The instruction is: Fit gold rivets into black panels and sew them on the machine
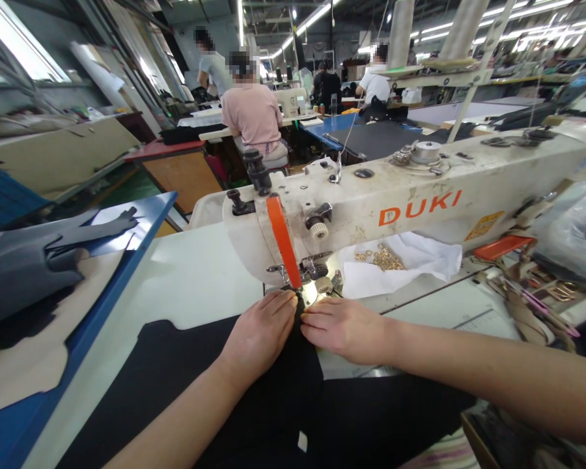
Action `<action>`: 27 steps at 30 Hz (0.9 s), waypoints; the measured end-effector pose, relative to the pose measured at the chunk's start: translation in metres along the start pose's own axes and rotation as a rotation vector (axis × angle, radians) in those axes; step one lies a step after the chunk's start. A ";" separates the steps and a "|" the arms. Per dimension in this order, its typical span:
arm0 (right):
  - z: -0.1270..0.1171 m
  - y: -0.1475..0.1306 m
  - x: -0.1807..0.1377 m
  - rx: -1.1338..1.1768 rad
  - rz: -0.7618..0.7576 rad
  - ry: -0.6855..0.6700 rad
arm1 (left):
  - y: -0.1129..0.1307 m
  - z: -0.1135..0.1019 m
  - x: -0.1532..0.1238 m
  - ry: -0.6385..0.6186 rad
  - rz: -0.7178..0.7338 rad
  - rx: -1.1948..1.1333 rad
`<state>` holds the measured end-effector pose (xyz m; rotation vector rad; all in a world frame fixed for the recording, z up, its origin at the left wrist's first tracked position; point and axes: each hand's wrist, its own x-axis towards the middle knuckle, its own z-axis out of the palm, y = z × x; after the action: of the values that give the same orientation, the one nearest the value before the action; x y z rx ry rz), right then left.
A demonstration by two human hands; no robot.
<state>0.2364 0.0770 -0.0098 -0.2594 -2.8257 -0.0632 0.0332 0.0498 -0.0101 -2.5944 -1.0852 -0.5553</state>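
One sewing machine [346,208] loomed largest as I watched through the distant head view. Black cloth [170,361] spread out in front of the sewing machine, its narrow far end reaching up to the machine's head [249,241]. I judged it light for its size but broad enough to drag, bendable yet with some body, smooth, perhaps a little slippery, and likelier to crease than tear. To my mind the best hold was fingertips either side of that narrow end, close before the machine's head, leaving the wide part loose. Below the machine's long right stretch lay a white sheet [420,260]. Just in front of the machine's head, the left hand [264,329] rested on the cloth, fingers pressed together; the right hand [346,329] faced it, fingers bent, tips at the cloth's edge. I could not tell whether either hand pinched it. A pale scrap [302,441] lay on the cloth, well in front of the sewing machine; beneath the machine, small gold-coloured rings [389,258] sat on the white sheet.
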 end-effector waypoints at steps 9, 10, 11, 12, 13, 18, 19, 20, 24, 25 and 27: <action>0.003 0.002 0.000 0.000 0.013 -0.011 | -0.004 0.003 -0.001 0.002 0.012 0.000; 0.003 0.002 0.000 -0.004 0.013 -0.010 | -0.005 0.004 -0.002 0.002 0.008 0.000; 0.003 0.002 0.000 -0.008 0.013 -0.008 | -0.005 0.004 -0.002 0.000 0.007 0.000; 0.004 0.002 0.000 -0.012 0.014 -0.006 | -0.005 0.004 -0.002 -0.003 0.006 0.000; 0.004 0.001 0.000 -0.015 0.012 -0.006 | -0.004 0.004 -0.003 -0.006 0.004 -0.001; 0.005 -0.005 -0.002 -0.012 -0.020 0.007 | 0.001 -0.001 -0.006 0.008 0.042 0.026; 0.004 -0.006 -0.002 -0.009 -0.023 0.010 | 0.002 -0.002 -0.006 0.010 0.051 0.032; 0.004 -0.007 -0.002 -0.006 -0.024 0.012 | 0.002 -0.003 -0.005 0.009 0.050 0.030; 0.005 -0.008 -0.002 -0.003 -0.022 0.015 | 0.000 -0.004 -0.001 -0.028 -0.002 -0.042; 0.005 -0.008 -0.002 -0.004 -0.021 0.019 | -0.002 -0.004 0.001 -0.036 -0.010 -0.055; 0.006 -0.008 -0.002 -0.005 -0.015 0.019 | -0.003 -0.003 0.003 -0.043 -0.015 -0.067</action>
<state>0.2350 0.0696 -0.0157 -0.2373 -2.8090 -0.0758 0.0317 0.0527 -0.0060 -2.6698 -1.1190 -0.5509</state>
